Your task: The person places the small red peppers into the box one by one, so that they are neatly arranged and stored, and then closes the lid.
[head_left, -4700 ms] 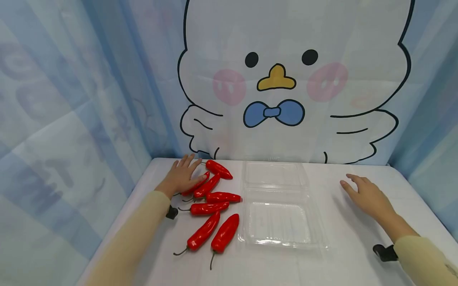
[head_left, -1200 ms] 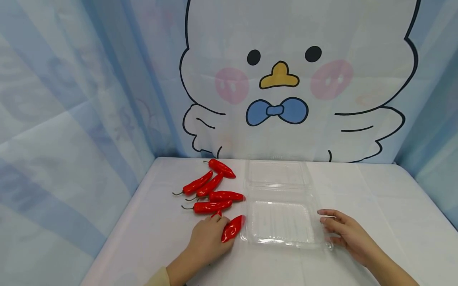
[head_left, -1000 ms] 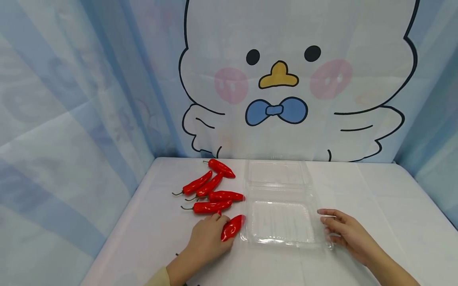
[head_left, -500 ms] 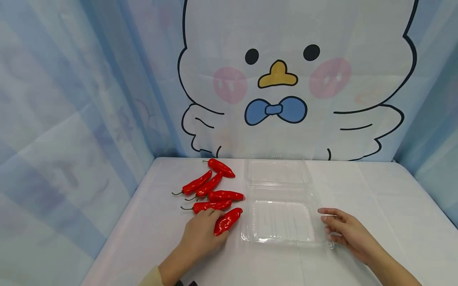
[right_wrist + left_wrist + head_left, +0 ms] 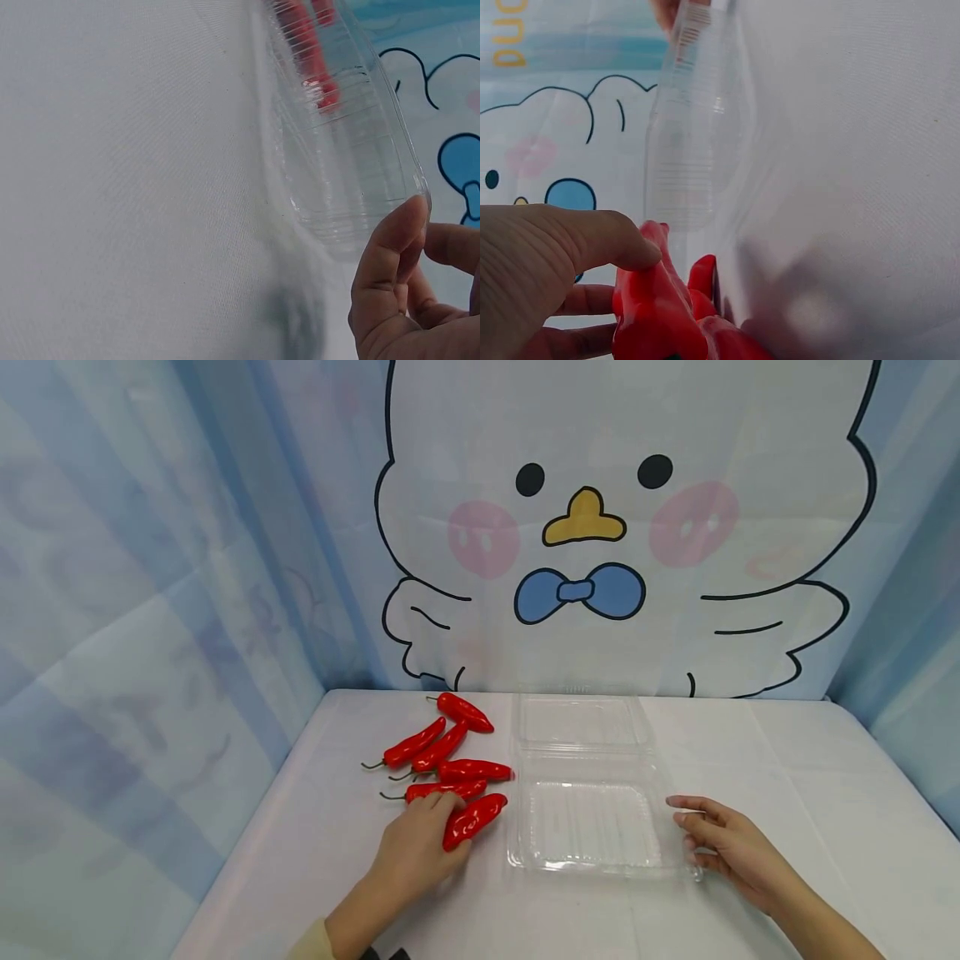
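Note:
My left hand (image 5: 416,852) holds a glossy red chili pepper (image 5: 475,821), lifted near the container's left side. In the left wrist view, the thumb lies along the chili pepper (image 5: 649,300), with more red peppers (image 5: 703,277) close behind it. Whether a second one is also in the hand cannot be told. A clear plastic clamshell container (image 5: 592,822) lies opened flat on the table, its lid (image 5: 581,724) toward the back. At its right edge, my right hand (image 5: 731,852) pinches the rim between thumb and finger, as the right wrist view shows.
Several more red chili peppers (image 5: 472,770) with thin stems lie left of the container, the farthest one (image 5: 465,712) near the back edge. The white table (image 5: 787,760) ends at a curtain (image 5: 577,652) printed with a cartoon bird.
The left hand has gone from the back-left peppers to the front ones, gripped, and shifted slightly left and back with the pepper. The right hand came in to the container's rim and stays there.

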A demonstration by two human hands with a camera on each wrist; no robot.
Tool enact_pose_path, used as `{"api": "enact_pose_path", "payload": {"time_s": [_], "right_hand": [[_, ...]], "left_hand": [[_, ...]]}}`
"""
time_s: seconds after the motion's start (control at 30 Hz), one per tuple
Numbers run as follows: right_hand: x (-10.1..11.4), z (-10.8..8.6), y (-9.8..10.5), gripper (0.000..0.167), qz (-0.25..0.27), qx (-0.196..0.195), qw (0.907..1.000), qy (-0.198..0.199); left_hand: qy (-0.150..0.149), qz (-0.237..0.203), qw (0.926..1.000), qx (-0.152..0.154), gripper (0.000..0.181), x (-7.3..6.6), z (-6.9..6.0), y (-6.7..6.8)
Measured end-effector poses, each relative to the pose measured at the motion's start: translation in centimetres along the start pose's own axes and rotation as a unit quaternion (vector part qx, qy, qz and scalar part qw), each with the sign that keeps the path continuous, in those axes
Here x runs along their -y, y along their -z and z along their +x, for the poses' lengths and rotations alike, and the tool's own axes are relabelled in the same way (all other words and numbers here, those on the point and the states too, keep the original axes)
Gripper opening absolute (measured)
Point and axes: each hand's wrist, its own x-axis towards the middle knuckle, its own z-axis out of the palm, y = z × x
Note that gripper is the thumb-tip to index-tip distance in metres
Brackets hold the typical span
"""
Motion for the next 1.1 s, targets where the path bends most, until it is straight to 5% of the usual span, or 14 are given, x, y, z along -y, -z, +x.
{"api": "enact_pose_path", "payload": {"time_s": [0.6,1.1], "right_hand": [[0.01,-0.06,-0.07,0.060,0.000,-0.001,1.0000,0.001],[0.20,-0.07,-0.07,0.061,0.004,0.001,1.0000,0.003]], "left_hand": [[0.003,-0.017,0.9993,-0.033,0.062,-0.49,-0.06,0.90],[-0.028,-0.030,0.9980,-0.047,0.058,-1.02,0.32,0.89]]}}
